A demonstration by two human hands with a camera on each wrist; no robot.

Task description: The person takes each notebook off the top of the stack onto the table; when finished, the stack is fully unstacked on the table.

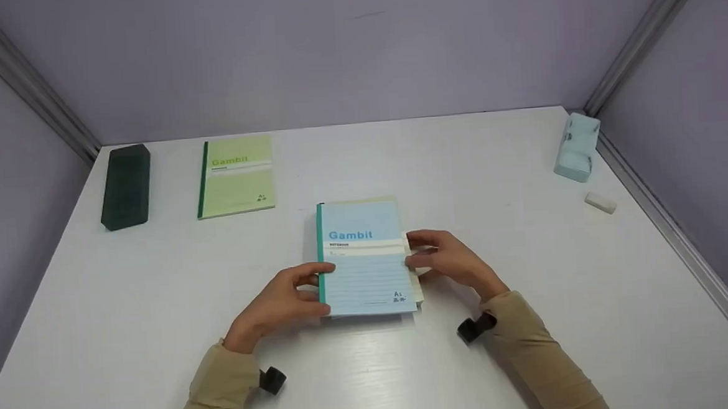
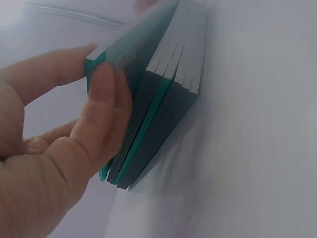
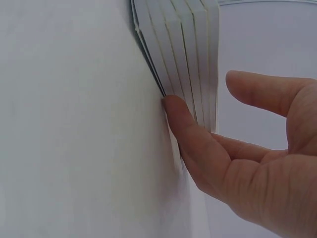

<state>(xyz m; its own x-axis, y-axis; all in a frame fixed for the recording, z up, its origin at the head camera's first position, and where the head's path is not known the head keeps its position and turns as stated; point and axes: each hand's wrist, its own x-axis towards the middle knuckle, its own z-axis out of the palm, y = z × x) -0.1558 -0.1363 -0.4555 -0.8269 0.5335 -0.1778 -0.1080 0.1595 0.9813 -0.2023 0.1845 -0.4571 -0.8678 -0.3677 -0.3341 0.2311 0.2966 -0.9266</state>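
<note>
A light-blue notebook [image 1: 368,279] with a green spine lies on top of a stack of notebooks [image 2: 190,54] near the middle of the table. My left hand [image 1: 282,299] holds the blue notebook at its spine side. In the left wrist view a gap shows between that notebook and the ones below. My right hand [image 1: 457,262] is at the stack's right side. One fingertip touches the page edges low down near the table, and another finger stands apart from the stack in the right wrist view. Cream page edges stick out beneath the blue cover.
A yellow-green notebook [image 1: 238,180] lies at the back left, beside a dark green box [image 1: 126,187]. A pale blue case [image 1: 578,146] sits at the far right, with a white eraser [image 1: 600,203] just in front. Walls border the white table [image 1: 373,378].
</note>
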